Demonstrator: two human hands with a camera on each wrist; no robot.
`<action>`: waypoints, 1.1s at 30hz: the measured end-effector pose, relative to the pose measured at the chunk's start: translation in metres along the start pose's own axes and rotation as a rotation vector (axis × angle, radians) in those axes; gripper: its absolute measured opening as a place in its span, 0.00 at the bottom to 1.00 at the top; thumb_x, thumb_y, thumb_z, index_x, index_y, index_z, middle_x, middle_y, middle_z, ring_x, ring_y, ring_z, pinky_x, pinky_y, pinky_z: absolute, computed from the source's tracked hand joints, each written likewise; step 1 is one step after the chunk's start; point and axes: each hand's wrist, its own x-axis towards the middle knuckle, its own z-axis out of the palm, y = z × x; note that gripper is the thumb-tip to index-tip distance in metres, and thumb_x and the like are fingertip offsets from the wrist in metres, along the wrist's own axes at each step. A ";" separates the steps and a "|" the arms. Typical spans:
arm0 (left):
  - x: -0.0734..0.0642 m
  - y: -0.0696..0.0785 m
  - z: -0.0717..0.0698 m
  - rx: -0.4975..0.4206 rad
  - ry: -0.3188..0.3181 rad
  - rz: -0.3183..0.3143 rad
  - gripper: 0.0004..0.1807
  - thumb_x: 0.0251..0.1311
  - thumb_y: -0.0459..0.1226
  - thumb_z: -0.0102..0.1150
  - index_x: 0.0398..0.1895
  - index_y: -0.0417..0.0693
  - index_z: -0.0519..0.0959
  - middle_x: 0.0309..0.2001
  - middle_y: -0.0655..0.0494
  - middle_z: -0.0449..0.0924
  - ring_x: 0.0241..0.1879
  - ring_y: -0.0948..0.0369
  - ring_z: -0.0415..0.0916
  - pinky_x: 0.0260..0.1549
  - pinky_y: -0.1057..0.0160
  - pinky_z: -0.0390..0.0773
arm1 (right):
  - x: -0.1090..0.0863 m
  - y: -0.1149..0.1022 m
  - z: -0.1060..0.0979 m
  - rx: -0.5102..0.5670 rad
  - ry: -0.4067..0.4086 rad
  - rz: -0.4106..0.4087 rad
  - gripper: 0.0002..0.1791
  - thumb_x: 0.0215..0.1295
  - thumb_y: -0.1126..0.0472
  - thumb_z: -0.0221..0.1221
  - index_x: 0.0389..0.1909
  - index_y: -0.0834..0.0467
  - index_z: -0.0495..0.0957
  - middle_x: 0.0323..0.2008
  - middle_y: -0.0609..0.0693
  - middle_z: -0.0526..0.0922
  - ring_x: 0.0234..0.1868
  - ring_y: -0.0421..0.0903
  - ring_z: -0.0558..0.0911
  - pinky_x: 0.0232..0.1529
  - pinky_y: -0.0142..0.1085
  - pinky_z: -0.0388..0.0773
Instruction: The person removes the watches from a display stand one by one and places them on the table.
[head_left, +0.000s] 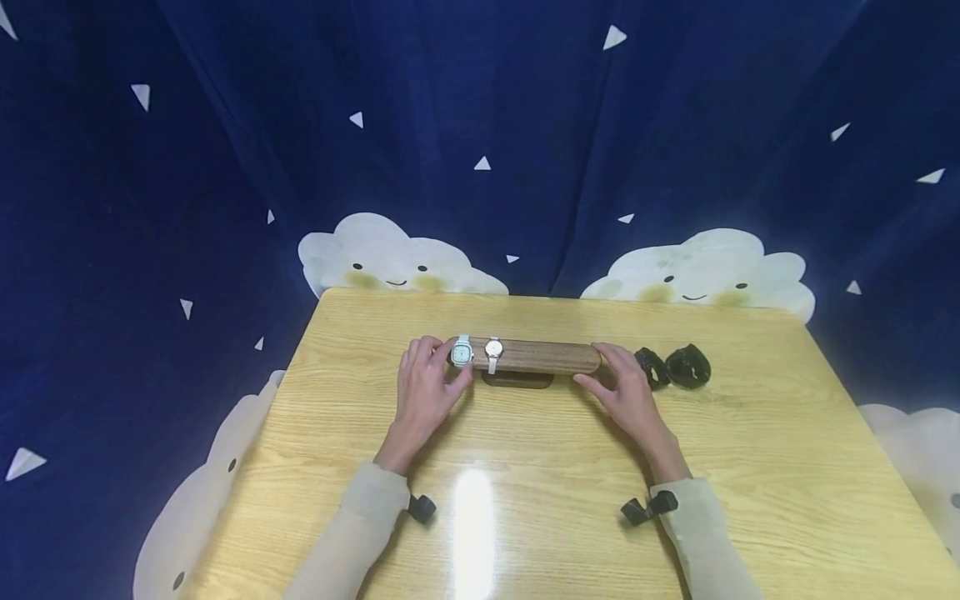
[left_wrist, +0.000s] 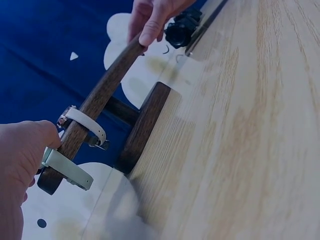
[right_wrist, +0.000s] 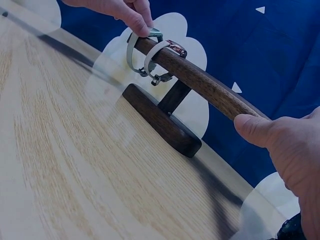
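A dark brown wooden watch stand (head_left: 551,357) has a long rounded bar raised on a post above its base (left_wrist: 146,127). Looped round the left part of the bar are a mint-green watch (head_left: 462,353) at the end and a white-strapped watch (head_left: 492,350) beside it. My left hand (head_left: 426,383) holds the bar's left end, thumb in front, right by the mint-green watch. At the opposite end, my right hand (head_left: 626,392) grips the bar between thumb and fingers. Some of the fingers of both hands are hidden behind the bar.
Two black looped watches (head_left: 687,367) lie on the wooden table (head_left: 570,533), just right of my right hand. Behind the table's far edge hangs a dark blue curtain (head_left: 420,167) with clouds and white triangles. Black straps (head_left: 422,507) hang at both wrists.
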 end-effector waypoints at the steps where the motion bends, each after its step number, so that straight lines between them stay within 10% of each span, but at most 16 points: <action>1: 0.000 0.000 0.000 -0.001 0.001 -0.001 0.24 0.60 0.46 0.72 0.54 0.38 0.86 0.40 0.52 0.77 0.37 0.55 0.68 0.34 0.62 0.68 | 0.000 0.000 0.000 -0.001 -0.002 0.002 0.36 0.60 0.58 0.76 0.67 0.64 0.76 0.65 0.63 0.78 0.68 0.63 0.73 0.68 0.63 0.70; 33: -0.001 -0.003 -0.006 0.007 -0.016 -0.026 0.24 0.61 0.47 0.70 0.52 0.37 0.86 0.42 0.50 0.78 0.40 0.54 0.70 0.36 0.60 0.71 | 0.000 0.001 -0.001 -0.006 -0.007 0.006 0.36 0.60 0.58 0.76 0.67 0.64 0.76 0.65 0.63 0.78 0.69 0.63 0.73 0.68 0.63 0.69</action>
